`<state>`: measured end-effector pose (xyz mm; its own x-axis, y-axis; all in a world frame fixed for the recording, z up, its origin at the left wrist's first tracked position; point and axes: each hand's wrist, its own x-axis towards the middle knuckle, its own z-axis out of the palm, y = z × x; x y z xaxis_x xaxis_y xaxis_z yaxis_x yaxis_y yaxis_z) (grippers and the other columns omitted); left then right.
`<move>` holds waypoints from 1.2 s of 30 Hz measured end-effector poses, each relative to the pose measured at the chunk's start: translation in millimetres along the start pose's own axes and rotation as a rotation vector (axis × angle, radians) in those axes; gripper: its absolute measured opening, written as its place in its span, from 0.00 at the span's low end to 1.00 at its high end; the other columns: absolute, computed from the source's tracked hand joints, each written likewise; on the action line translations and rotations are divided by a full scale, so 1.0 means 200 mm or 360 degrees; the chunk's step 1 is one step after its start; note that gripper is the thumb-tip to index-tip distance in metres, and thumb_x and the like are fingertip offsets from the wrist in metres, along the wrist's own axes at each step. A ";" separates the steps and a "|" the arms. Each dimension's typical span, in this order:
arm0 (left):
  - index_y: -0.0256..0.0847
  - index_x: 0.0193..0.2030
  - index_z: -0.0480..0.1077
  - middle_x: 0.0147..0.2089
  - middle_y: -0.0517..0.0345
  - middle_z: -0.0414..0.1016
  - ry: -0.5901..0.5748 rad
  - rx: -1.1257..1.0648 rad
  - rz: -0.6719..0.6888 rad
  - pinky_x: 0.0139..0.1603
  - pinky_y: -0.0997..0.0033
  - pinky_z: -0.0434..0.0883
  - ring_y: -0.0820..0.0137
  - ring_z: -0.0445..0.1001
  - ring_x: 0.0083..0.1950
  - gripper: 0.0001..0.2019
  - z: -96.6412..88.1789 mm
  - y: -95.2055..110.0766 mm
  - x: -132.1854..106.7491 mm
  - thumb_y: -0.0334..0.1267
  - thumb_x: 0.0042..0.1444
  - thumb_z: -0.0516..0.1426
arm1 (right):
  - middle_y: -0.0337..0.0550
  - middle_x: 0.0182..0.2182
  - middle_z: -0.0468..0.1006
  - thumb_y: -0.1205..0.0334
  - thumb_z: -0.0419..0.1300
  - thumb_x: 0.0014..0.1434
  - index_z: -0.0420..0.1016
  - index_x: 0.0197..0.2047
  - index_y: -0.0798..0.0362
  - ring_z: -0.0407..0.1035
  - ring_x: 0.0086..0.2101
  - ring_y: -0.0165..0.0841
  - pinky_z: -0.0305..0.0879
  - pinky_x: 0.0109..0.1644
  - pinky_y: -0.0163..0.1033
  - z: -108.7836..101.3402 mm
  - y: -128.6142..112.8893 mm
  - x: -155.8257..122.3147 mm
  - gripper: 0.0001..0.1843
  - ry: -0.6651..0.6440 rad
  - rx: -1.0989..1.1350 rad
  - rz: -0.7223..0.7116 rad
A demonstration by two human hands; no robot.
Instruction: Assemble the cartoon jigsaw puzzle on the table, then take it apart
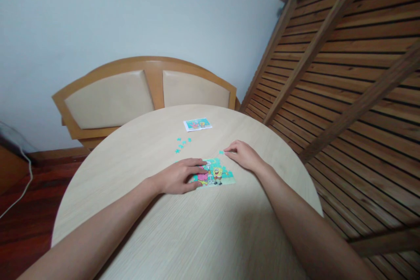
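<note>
A partly joined jigsaw puzzle [226, 176] with a yellow and a pink cartoon figure on turquoise lies flat on the round table. My left hand [180, 176] rests on its left side, fingers stretched out and spread, covering that part. Just past the puzzle's upper right edge, my right hand [242, 154] pinches a small turquoise puzzle piece [221, 152] between thumb and fingertips. Several loose turquoise pieces [181, 145] lie beyond my left hand.
A small picture card [198, 124] with the same cartoon figures lies toward the table's far side. Behind the round table [203, 236] stands a padded wooden headboard [111, 100] against the wall. A slatted wooden frame [344, 74] leans at the right. A white cable [28, 179] hangs at left.
</note>
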<state>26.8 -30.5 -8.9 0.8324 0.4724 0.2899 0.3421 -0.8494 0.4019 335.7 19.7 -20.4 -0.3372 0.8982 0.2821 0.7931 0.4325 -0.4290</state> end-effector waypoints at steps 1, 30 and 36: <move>0.44 0.62 0.72 0.67 0.46 0.68 0.0005 0.0009 -0.0008 0.69 0.55 0.65 0.57 0.67 0.67 0.20 0.00 0.00 0.00 0.42 0.64 0.58 | 0.48 0.42 0.81 0.60 0.63 0.62 0.85 0.43 0.51 0.73 0.43 0.38 0.67 0.51 0.43 0.00 0.00 0.00 0.10 0.0004 -0.0002 0.0017; 0.40 0.62 0.71 0.67 0.44 0.68 -0.0058 0.0112 -0.0039 0.69 0.56 0.66 0.57 0.67 0.67 0.21 -0.01 0.00 0.00 0.42 0.64 0.57 | 0.46 0.45 0.79 0.66 0.65 0.53 0.79 0.39 0.52 0.70 0.47 0.40 0.63 0.56 0.45 0.03 -0.10 0.00 0.09 -0.0069 -0.0021 0.0039; 0.42 0.62 0.71 0.68 0.46 0.67 -0.0038 0.0085 -0.0023 0.69 0.55 0.66 0.57 0.67 0.68 0.21 0.00 -0.01 -0.01 0.42 0.64 0.58 | 0.42 0.39 0.83 0.65 0.63 0.58 0.80 0.45 0.50 0.74 0.43 0.38 0.64 0.50 0.42 0.00 -0.13 -0.01 0.11 -0.0095 0.0131 0.0024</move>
<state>25.0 -29.0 -10.1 0.8370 0.4795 0.2636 0.3764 -0.8543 0.3585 316.1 7.0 -10.2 -0.3571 0.9067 0.2245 0.7547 0.4217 -0.5026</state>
